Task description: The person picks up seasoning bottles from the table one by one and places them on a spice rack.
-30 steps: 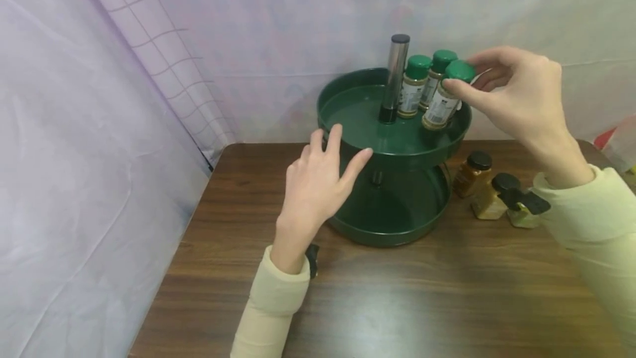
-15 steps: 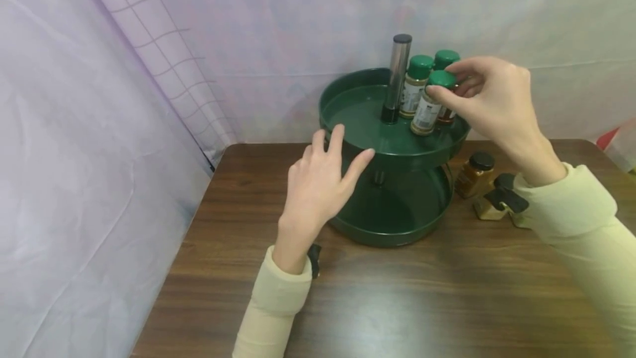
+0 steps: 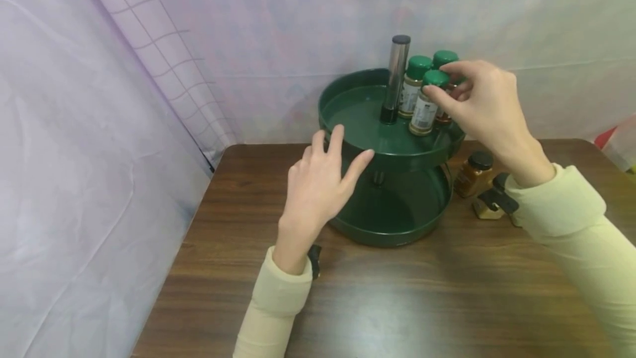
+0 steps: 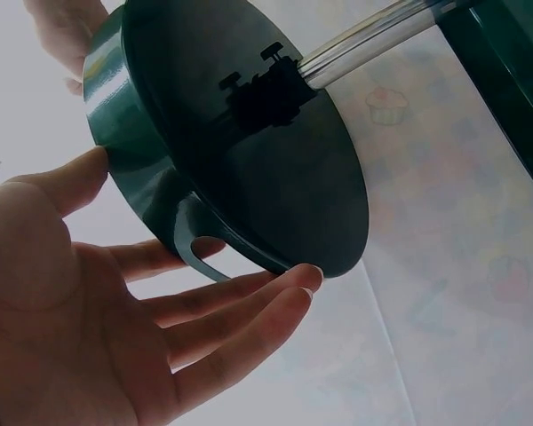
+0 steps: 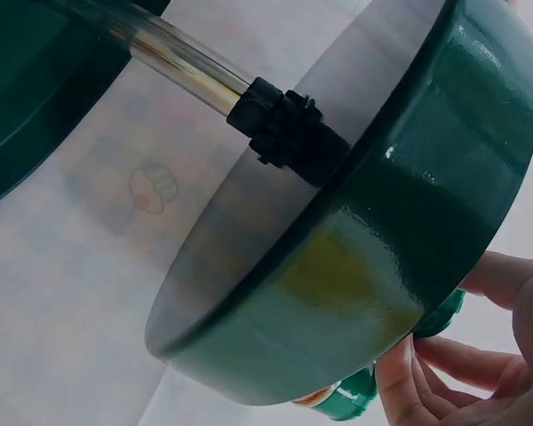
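In the head view, my right hand (image 3: 489, 106) pinches the green cap of a small labelled spice jar (image 3: 423, 116), which stands upright on the upper tray (image 3: 360, 109) of a green two-tier turntable. Close behind are another green-capped jar (image 3: 409, 95) beside the metal post and one (image 3: 444, 59) farther back. A reddish jar is mostly hidden by my right fingers. My left hand (image 3: 315, 181) is at the upper tray's left front with fingers spread. In the left wrist view, its thumb (image 4: 89, 173) touches the tray wall and its fairly straight fingers lie along the handle and lower edge.
Right of the turntable, an orange-brown jar (image 3: 474, 173) with a black lid stands on the wooden table (image 3: 397, 297). A yellowish jar (image 3: 487, 209) is partly covered by my right wrist mount. The lower tray (image 3: 392, 236) sits under the upper one. Pale curtain (image 3: 278, 26) hangs behind.
My right hand has moved left with the spice jar, bringing it nearer the other green-capped jars and the post. My left hand stays at the tray's edge.
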The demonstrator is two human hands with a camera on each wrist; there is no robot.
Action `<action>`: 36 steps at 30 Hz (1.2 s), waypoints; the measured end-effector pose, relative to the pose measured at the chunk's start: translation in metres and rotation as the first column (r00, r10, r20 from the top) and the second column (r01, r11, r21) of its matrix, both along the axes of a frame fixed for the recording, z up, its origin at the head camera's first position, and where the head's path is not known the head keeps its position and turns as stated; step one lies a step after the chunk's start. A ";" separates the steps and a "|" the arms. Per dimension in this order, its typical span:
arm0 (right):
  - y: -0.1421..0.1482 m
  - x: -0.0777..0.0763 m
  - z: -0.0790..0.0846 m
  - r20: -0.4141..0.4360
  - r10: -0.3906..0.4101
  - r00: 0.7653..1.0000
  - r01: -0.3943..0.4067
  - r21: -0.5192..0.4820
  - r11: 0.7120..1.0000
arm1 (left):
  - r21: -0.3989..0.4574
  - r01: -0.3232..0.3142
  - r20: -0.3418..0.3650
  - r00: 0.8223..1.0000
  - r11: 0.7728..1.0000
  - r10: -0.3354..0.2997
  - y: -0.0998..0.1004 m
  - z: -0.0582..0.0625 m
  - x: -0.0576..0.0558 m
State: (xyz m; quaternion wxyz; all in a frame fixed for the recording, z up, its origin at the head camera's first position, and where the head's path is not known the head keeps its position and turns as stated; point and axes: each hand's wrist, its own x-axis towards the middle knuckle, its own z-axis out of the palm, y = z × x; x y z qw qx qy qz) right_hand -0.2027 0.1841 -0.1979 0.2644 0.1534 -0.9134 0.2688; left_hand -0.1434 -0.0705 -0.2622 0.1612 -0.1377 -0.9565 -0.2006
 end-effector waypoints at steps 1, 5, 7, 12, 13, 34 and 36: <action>0.000 0.000 0.000 0.000 0.000 1.000 0.000 0.001 1.000 | -0.001 -0.001 -0.001 1.000 1.000 0.001 0.000 0.000 0.000; 0.002 0.000 -0.001 0.002 0.000 1.000 0.000 -0.002 1.000 | -0.004 -0.007 -0.001 1.000 1.000 0.007 0.001 0.000 -0.001; 0.003 -0.001 -0.001 -0.007 0.003 1.000 -0.003 -0.002 1.000 | 0.001 -0.004 0.007 1.000 1.000 0.004 0.002 0.001 -0.001; 0.008 0.001 -0.003 -0.018 0.003 1.000 -0.003 -0.027 1.000 | 0.015 0.004 0.025 1.000 1.000 -0.005 0.004 0.001 -0.002; 0.009 0.001 -0.003 -0.019 -0.003 1.000 0.003 -0.029 1.000 | 0.018 0.002 0.025 1.000 1.000 -0.002 0.004 0.001 -0.003; 0.055 0.035 -0.006 -0.109 -0.133 0.985 0.126 -0.069 0.990 | -0.017 -0.041 0.068 0.997 0.999 0.042 -0.014 -0.007 0.000; 0.062 0.038 -0.008 -0.090 -0.158 0.983 0.152 -0.070 0.986 | -0.037 -0.042 0.059 0.997 0.998 0.045 -0.017 -0.008 0.001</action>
